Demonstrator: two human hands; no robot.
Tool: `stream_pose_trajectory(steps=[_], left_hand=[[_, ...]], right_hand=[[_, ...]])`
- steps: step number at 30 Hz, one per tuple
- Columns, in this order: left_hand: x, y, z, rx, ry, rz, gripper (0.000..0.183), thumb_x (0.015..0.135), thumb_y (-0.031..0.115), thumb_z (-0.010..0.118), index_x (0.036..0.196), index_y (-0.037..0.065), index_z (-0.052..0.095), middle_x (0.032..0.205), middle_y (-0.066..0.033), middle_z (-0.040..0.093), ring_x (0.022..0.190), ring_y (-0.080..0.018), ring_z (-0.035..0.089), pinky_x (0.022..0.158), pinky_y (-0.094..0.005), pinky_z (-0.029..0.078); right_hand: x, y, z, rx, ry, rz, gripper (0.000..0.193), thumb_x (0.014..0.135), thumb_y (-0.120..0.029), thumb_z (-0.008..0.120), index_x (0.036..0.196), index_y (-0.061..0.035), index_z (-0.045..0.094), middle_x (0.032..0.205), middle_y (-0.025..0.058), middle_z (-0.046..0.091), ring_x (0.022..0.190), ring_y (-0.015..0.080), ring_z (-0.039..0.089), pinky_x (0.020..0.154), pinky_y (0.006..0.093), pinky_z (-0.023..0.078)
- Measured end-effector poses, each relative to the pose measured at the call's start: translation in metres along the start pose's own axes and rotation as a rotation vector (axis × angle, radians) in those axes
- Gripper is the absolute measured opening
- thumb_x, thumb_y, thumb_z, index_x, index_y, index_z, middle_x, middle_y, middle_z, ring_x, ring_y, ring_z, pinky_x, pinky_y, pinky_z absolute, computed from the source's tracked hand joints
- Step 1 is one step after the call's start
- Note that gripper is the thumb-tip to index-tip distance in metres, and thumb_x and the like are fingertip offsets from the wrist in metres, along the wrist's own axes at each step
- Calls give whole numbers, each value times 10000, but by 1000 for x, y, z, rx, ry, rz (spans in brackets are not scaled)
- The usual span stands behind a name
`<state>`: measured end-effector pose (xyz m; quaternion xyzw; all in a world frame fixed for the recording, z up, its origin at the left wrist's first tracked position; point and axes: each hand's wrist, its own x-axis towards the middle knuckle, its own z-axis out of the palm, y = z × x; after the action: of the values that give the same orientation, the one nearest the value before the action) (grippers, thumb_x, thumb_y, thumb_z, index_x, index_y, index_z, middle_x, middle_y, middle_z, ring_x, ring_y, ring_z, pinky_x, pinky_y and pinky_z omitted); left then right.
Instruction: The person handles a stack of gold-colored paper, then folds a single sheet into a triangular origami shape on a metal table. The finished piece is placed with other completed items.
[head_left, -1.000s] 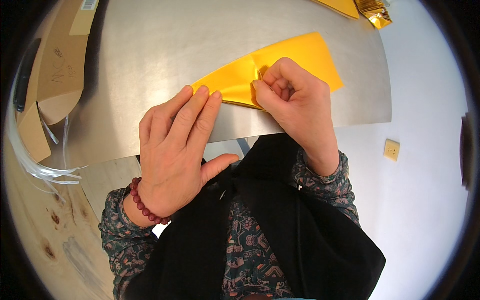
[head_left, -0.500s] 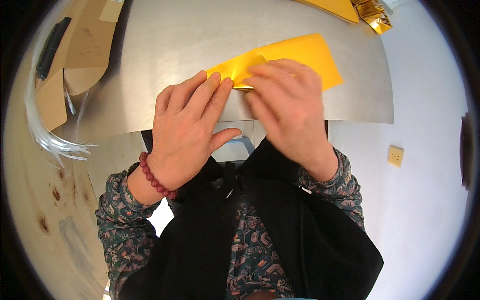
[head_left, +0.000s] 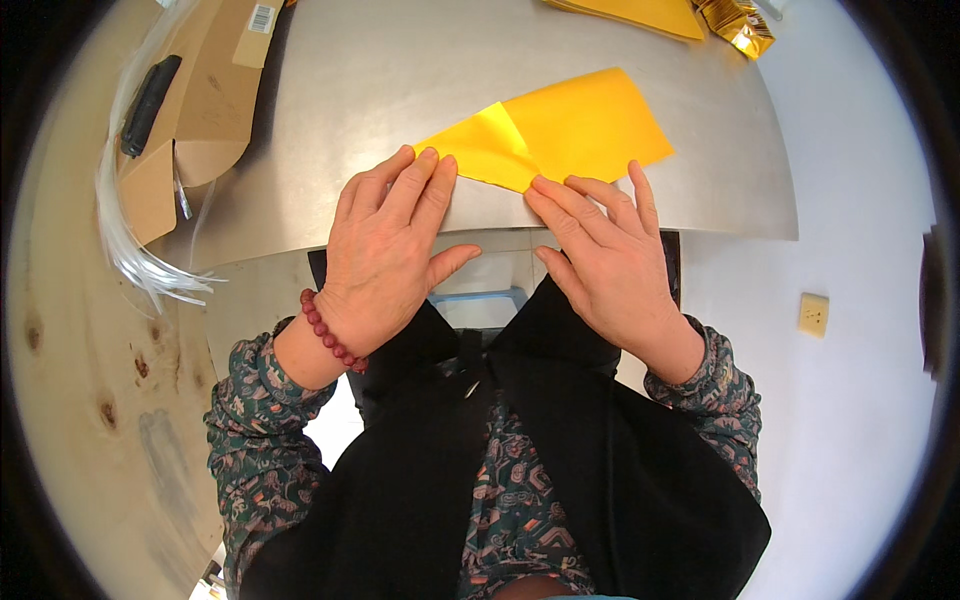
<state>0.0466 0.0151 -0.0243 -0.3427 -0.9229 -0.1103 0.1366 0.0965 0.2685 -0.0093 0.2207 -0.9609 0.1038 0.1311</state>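
One left hand (head_left: 382,243) and one right hand (head_left: 618,268), thumbs apart from fingers, on a folded golden sheet (head_left: 585,122)

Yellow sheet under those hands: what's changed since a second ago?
The right hand, curled in a pinch before, has opened and spread its fingers along the near edge of the yellow sheet. The left hand still rests on the sheet's narrow left end.

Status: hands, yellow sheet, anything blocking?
Left hand open, touching yellow sheet at left end. Right hand open, at its near edge. Sheet creased across; nothing else on it.
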Motion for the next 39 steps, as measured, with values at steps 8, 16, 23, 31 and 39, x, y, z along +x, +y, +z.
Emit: stream_pose_trajectory(steps=[8, 16, 23, 31, 39], left_hand=[[6, 12, -3, 29, -92, 20, 816, 850, 521, 815, 1575, 270, 537, 1457, -285, 507, 1384, -495, 470, 1141, -553, 414], [6, 10, -3, 66, -101, 18, 789, 872, 656, 728, 1572, 345, 541, 1446, -321, 488, 1398, -536, 447, 1163, -605, 391], [2, 9, 3, 44, -106, 7, 788, 867, 596, 772, 1573, 336, 537, 1460, -333, 477, 1407, -545, 434, 1160, -640, 378], [0, 6, 2, 18, -100, 0, 797, 834, 521, 835, 1549, 308, 556, 1450, -348, 471, 1389, -533, 427, 1133, -648, 373], [2, 4, 2, 24, -62, 10, 702, 847, 484, 815, 1494, 292, 621, 1488, -204, 500, 1428, -430, 437, 1172, -566, 379]], right_hand=[[0, 8, 13, 56, 25, -29, 562, 901, -119, 758, 1447, -96, 625, 1474, 46, 618, 1360, 280, 552, 1268, 601, 264], [-2, 14, 21, 92, 46, -33, 510, 917, -149, 737, 1413, -81, 637, 1468, 44, 609, 1384, 262, 525, 1265, 582, 284], [-8, 20, 13, 163, -7, -25, 512, 911, -117, 737, 1406, -48, 625, 1453, 97, 614, 1417, 287, 519, 1260, 580, 302], [13, 0, 27, 212, 37, -138, 566, 943, -164, 731, 1477, -58, 578, 1488, 106, 613, 1412, 274, 559, 1261, 581, 295], [4, 1, 27, 179, 2, -85, 569, 973, -187, 706, 1512, -76, 561, 1516, 65, 610, 1450, 232, 532, 1265, 544, 297]])
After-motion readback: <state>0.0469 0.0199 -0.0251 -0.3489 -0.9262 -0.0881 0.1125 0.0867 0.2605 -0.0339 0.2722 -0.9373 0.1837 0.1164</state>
